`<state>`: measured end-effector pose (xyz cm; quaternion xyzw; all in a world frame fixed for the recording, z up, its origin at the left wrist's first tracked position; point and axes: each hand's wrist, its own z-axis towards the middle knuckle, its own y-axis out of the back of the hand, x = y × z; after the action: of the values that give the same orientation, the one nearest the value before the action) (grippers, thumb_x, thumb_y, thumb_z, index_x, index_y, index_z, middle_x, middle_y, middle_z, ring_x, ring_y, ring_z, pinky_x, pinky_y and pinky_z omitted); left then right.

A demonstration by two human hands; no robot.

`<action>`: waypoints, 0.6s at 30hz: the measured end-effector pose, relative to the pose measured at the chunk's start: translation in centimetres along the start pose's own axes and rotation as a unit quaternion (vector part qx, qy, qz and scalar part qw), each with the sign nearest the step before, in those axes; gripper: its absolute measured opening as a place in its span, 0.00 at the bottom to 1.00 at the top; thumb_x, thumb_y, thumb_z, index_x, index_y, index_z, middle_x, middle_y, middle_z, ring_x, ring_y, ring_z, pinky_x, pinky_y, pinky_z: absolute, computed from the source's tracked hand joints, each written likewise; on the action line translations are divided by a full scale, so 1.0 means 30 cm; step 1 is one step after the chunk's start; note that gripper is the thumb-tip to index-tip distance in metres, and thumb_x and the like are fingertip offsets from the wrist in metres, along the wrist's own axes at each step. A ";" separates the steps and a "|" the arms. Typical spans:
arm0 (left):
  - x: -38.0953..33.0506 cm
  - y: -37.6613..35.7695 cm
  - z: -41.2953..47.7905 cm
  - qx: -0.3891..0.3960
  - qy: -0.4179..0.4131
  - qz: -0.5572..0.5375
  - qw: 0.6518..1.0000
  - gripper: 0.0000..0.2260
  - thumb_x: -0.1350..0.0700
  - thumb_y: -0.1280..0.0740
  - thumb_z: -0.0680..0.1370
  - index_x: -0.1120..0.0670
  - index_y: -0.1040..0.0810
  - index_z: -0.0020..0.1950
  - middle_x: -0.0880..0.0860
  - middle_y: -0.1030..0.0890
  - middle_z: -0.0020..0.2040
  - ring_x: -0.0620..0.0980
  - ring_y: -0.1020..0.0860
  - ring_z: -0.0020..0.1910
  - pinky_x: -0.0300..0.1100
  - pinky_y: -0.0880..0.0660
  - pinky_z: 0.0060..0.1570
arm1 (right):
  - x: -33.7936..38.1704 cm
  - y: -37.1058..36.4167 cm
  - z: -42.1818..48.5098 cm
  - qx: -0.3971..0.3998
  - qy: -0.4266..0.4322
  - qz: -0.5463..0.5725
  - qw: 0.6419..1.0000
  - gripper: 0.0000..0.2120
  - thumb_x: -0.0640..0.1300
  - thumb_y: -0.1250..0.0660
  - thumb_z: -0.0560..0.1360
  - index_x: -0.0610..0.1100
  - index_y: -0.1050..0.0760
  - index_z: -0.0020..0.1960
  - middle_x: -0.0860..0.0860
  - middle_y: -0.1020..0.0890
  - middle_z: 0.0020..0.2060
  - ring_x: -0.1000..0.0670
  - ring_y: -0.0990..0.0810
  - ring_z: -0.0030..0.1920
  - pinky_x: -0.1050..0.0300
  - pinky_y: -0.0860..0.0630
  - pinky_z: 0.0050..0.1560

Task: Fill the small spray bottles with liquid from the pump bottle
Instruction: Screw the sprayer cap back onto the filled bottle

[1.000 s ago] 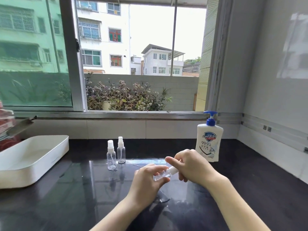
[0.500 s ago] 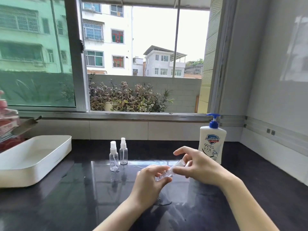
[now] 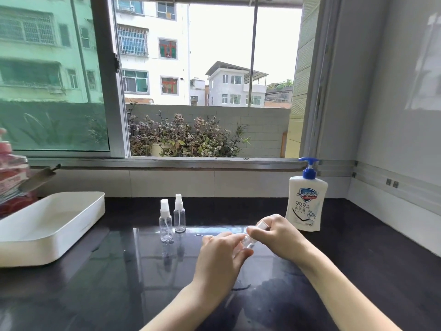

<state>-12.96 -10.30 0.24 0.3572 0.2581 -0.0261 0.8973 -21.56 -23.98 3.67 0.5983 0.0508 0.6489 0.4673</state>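
Your left hand (image 3: 220, 255) grips the clear plastic bottle (image 3: 248, 242) over the glossy black counter (image 3: 119, 271); your right hand (image 3: 280, 237) pinches its white cap (image 3: 261, 226) (the white pump bottle (image 3: 306, 206) stands just behind).

Bright window (image 3: 202, 75) daylight, glare on glossy counter (image 3: 119, 271), wide-angle edge distortion

Dark countertop (image 3: 358, 259) (glossy): white tray (image 3: 59, 244) left, two spray bottles (image 3: 180, 220) centre, pump bottle (image 3: 305, 206) right.
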 end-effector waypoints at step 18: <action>0.091 0.071 0.052 -0.123 0.159 -0.158 0.967 0.11 0.57 0.35 0.77 0.52 0.22 0.58 0.46 0.18 0.47 0.39 0.21 0.42 0.32 0.25 0.43 | -0.006 -0.101 0.212 -0.181 -0.053 -0.043 0.981 0.15 0.49 0.36 0.76 0.43 0.29 0.34 0.51 0.25 0.29 0.48 0.27 0.33 0.56 0.33 0.36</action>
<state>-9.42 -9.37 1.21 0.1981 0.4520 -0.0779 0.8663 -14.70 -25.54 3.41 0.5348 -0.0666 0.5942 0.5970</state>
